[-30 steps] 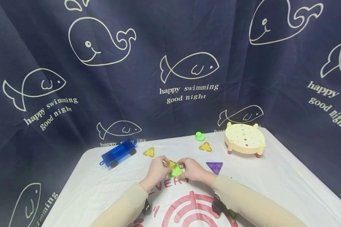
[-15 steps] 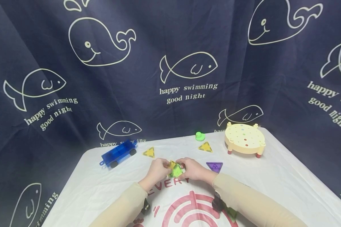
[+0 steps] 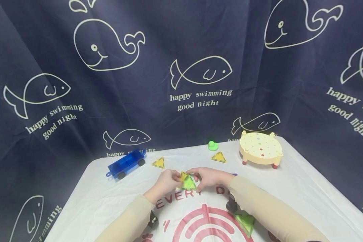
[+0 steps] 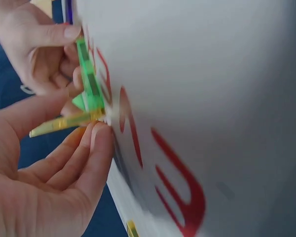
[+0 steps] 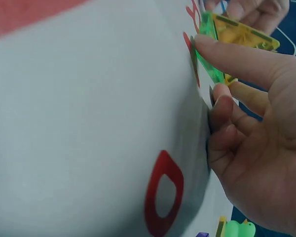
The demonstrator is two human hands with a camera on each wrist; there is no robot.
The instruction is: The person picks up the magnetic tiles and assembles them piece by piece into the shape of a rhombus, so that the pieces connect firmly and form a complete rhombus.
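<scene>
A green translucent triangle tile (image 3: pixel 188 184) and a yellow translucent triangle tile (image 4: pixel 64 122) meet along an edge near the table's middle, at an angle to each other. The left hand (image 3: pixel 164 183) pinches the yellow tile between thumb and fingers. At the other side, the right hand (image 3: pixel 210 178) holds the green tile, its thumb at one corner and a finger by another, as the right wrist view also shows. Part of the yellow tile is hidden by the left fingers in the head view.
Two more yellow triangle tiles lie behind, one left (image 3: pixel 158 162) and one right (image 3: pixel 219 157). A blue wheeled car (image 3: pixel 126 163), a green duck (image 3: pixel 212 145) and a cream pegboard table (image 3: pixel 260 148) stand farther back. Another green tile (image 3: pixel 245 223) lies by the right forearm.
The right hand has shifted slightly right and its thumb and finger have spread, showing more of the green tile. Its forearm now mostly covers the purple tile. The left hand stays nearly still.
</scene>
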